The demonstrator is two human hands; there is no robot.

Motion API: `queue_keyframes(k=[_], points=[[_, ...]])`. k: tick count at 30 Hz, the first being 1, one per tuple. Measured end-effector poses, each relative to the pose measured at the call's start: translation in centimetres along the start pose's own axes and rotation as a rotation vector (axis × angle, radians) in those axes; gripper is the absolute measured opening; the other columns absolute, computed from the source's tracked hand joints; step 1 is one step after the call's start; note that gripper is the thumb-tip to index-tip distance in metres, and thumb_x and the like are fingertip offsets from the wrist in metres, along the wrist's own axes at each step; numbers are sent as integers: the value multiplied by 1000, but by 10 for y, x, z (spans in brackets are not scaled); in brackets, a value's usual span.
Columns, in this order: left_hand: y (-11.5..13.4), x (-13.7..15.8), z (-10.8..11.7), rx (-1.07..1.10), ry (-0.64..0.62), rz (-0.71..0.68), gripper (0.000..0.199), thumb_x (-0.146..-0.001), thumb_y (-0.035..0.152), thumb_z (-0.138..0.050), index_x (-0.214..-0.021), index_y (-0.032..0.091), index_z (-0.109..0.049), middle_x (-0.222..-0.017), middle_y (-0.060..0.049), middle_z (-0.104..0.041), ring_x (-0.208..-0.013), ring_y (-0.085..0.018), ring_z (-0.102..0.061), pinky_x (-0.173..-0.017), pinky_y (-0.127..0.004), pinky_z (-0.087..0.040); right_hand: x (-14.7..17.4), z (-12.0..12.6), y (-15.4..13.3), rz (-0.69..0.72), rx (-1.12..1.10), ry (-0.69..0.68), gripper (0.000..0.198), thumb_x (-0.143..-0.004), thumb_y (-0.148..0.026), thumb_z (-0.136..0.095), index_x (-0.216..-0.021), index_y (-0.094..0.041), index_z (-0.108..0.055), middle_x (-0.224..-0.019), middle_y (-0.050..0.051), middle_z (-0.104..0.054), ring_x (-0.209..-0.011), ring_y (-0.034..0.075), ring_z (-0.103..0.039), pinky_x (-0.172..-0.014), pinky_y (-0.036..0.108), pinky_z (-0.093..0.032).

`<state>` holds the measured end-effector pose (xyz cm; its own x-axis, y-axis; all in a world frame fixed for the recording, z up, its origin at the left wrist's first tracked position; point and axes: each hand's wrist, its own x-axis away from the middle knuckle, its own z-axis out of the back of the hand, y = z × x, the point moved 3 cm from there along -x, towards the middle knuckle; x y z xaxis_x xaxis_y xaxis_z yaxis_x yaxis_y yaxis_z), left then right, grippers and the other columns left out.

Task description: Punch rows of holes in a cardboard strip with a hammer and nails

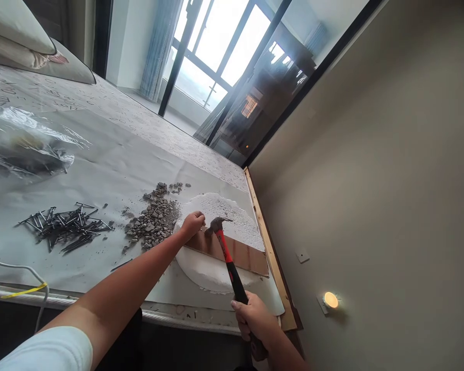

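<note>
My right hand (pixel 255 318) is wrapped round the black grip of a claw hammer (pixel 225 247) with a red neck. The hammer's head is over the left end of a brown wooden board (pixel 249 257), close to my left hand. Above that end of the board, my left hand (pixel 194 222) is closed with the fingers pinched; what they hold is too small to make out. Under the board lies a white round slab (pixel 204 270), rough and crumbly along its far side. Grey rubble (pixel 152 219) is heaped just left of the slab.
A pile of dark nails (pixel 67 225) lies on the grey sheet (pixel 119 154) at the left. Behind it sits a clear plastic bag (pixel 27 147). A white cable (pixel 27 268) runs along the near left edge. A wooden rail (pixel 268 242) and a wall bound the right side.
</note>
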<state>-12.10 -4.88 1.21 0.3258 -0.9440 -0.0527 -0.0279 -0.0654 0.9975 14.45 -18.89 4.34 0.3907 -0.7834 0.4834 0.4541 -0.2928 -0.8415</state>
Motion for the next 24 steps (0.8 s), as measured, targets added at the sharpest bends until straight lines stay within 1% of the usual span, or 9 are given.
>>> queue_keyframes(k=[4, 7, 9, 11, 13, 17, 19, 21, 24], points=[[6, 0, 10, 203, -60, 25, 6, -62, 22, -49, -65, 17, -50, -58, -2, -57, -42, -8, -42, -42, -22, -34, 18, -5, 14, 41, -133, -57, 47, -68, -59, -65, -77, -20, -41, -45, -13, -35, -32, 4, -31, -31, 19, -30], [14, -1, 33, 289, 34, -15, 10, -58, 19, -47, -67, 16, -51, -60, -2, -57, -43, -8, -44, -42, -21, -35, 33, -12, 37, 26, -298, -53, 52, -65, -63, -67, -82, -20, -43, -46, -13, -36, -31, 4, -30, -30, 18, -29], [16, 1, 52, 258, 124, -39, 12, -55, 19, -44, -66, 17, -50, -59, 0, -54, -44, -8, -43, -42, -20, -33, 39, -17, 55, -1, -418, -63, 54, -63, -62, -70, -85, -20, -44, -46, -14, -35, -30, 3, -27, -29, 17, -26], [16, 6, 72, 113, 196, -44, 13, -55, 19, -43, -65, 17, -51, -58, 1, -53, -45, -8, -42, -43, -20, -33, 42, -21, 71, -33, -530, -114, 53, -61, -58, -74, -86, -21, -45, -45, -15, -33, -30, 2, -24, -29, 15, -22], [13, 13, 91, -136, 231, -38, 12, -56, 20, -43, -63, 18, -53, -57, 0, -55, -48, -10, -44, -47, -21, -34, 41, -23, 82, -46, -639, -192, 51, -60, -51, -78, -85, -21, -46, -44, -15, -32, -30, 1, -20, -29, 15, -19], [-1, 31, 122, -672, 115, 56, 6, -54, 18, -49, -49, 19, -53, -50, 0, -53, -56, -15, -50, -52, -23, -36, 37, -24, 97, -46, -903, -324, 41, -63, -37, -79, -82, -20, -48, -45, -15, -28, -33, 0, -10, -30, 14, -14], [-11, 41, 138, -791, 60, 136, 15, -50, 15, -53, -39, 20, -45, -39, 1, -43, -52, -16, -49, -52, -23, -36, 35, -27, 103, -47, -1002, -378, 37, -64, -33, -79, -81, -20, -49, -46, -15, -26, -34, 0, -7, -31, 14, -12], [-17, 54, 151, -823, 39, 191, 26, -48, 12, -57, -33, 20, -38, -31, 3, -33, -45, -15, -46, -50, -24, -36, 33, -32, 108, -40, -1052, -422, 36, -64, -32, -79, -79, -20, -48, -45, -15, -24, -34, 0, -6, -31, 14, -12], [-23, 72, 160, -839, 3, 240, 33, -47, 13, -63, -32, 21, -35, -27, 4, -29, -37, -15, -43, -47, -26, -36, 30, -40, 110, -17, -1073, -452, 36, -65, -33, -79, -78, -20, -48, -45, -15, -23, -34, 1, -5, -32, 15, -13]])
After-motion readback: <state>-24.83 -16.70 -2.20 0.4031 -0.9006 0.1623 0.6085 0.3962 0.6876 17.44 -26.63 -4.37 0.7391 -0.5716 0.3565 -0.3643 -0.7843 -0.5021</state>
